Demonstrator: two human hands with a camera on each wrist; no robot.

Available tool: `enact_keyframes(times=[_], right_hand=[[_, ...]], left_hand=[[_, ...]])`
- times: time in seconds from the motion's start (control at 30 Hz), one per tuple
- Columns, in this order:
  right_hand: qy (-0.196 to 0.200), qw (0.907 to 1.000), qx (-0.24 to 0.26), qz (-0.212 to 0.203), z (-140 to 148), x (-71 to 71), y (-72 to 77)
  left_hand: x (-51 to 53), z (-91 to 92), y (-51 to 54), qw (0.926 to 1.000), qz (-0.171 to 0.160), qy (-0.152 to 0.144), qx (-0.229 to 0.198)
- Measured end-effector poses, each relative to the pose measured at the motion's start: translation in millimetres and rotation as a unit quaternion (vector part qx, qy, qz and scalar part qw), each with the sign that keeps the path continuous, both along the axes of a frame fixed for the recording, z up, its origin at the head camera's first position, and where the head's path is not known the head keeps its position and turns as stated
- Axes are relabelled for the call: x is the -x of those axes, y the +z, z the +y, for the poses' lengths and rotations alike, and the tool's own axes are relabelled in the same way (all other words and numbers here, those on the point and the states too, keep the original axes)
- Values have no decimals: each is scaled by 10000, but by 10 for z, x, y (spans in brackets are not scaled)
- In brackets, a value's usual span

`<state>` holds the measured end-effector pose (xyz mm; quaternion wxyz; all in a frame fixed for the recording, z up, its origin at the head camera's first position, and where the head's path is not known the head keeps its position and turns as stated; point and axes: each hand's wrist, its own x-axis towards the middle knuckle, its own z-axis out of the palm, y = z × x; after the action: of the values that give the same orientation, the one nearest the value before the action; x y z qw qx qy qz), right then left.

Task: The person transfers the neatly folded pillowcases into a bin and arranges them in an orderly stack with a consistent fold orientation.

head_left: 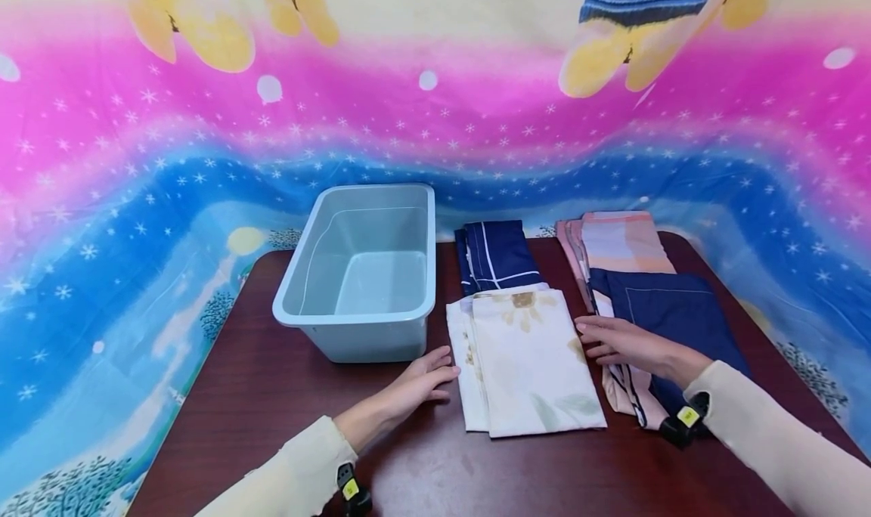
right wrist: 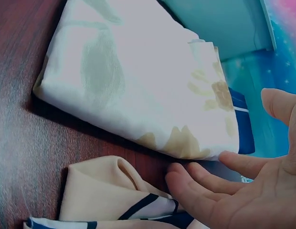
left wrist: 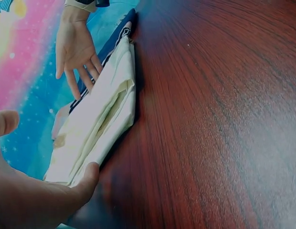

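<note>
A folded white cloth with a faded flower print (head_left: 531, 373) lies on the table between both hands. At its left edge my left hand (head_left: 418, 385) has its fingers extended, the tips touching or very near the fabric. My right hand (head_left: 633, 343) is on the other side, fingers loosely straight beside the cloth's right edge and over a folded navy cloth (head_left: 680, 313). In the left wrist view the white cloth (left wrist: 102, 114) shows its layered folded edge near the left thumb. The right wrist view has the right fingertips (right wrist: 229, 156) at the cloth's corner.
A pale blue plastic tub (head_left: 361, 320) stands at the left of the dark wooden table (head_left: 245, 396). Behind the white cloth lies a folded navy cloth with white lines (head_left: 500, 252). A pink and peach folded cloth (head_left: 622, 237) is at the back right. A printed curtain (head_left: 435, 124) hangs behind.
</note>
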<state>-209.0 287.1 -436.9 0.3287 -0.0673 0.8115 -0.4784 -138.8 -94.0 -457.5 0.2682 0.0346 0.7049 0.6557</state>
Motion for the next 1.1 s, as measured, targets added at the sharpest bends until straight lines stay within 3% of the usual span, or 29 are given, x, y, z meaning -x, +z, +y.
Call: enact_keyframes(times=[0.47,0.9,1.1], right_hand=[[-198,9964,419,-714,87,76,-83],[-101,9953,715,-644,103,85,-207],[-86,9962,677,-537,104,74,-216]], left_hand=[[53,23,-58,9955,-704,174,-604],[114,115,-95,9877,-1131,385,-1008],[166,189,-96,9879,-960,522,-1104]])
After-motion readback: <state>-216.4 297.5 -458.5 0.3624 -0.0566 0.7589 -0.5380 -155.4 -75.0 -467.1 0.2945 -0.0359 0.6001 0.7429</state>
